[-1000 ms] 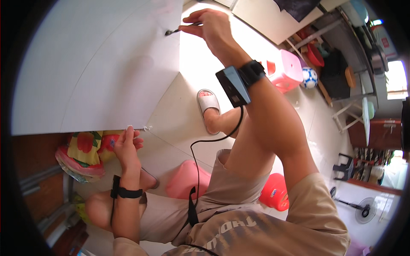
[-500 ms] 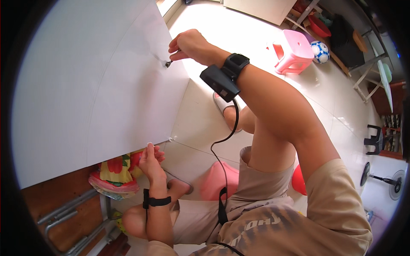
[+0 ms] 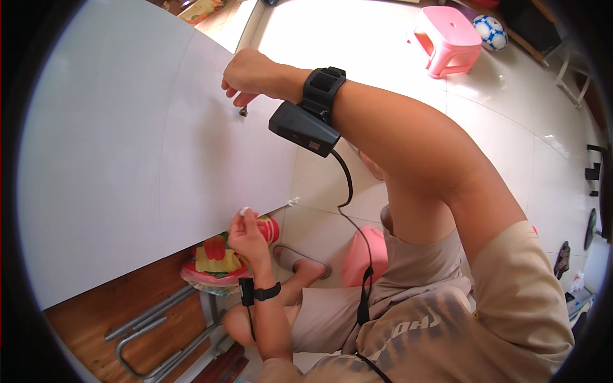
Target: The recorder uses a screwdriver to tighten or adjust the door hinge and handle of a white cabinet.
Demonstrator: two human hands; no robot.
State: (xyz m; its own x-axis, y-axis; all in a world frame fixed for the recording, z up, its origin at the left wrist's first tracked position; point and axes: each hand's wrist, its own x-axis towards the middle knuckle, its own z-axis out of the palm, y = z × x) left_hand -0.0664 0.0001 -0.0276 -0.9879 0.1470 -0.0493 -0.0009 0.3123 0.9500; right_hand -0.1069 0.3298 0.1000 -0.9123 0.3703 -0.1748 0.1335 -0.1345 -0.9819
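My right hand (image 3: 248, 75) is closed over the white flat surface (image 3: 108, 159), its fingers bent downward. A small dark, metal-looking piece (image 3: 243, 112) pokes out below the fingertips; its kind does not show, and the fingers hide the rest. Lower down, near the surface's front edge, my left hand (image 3: 249, 237) pinches a small white piece (image 3: 244, 211) between thumb and fingers. What this white piece is cannot be made out. Both wrists wear black straps, and a black box with a cable hangs at the right one.
Beneath the surface's edge sit a colourful plastic bag (image 3: 214, 262) and grey metal tubes (image 3: 150, 319). White scraps (image 3: 294, 201) lie by the corner. A pink stool (image 3: 450, 32) and a blue-white ball (image 3: 490, 33) stand on the tiled floor, another pink item (image 3: 364, 255) beside my legs.
My right hand has moved left over the white surface, the dark piece moving with it. My left hand stays near the front edge, its white piece now showing more plainly. The view has shifted.
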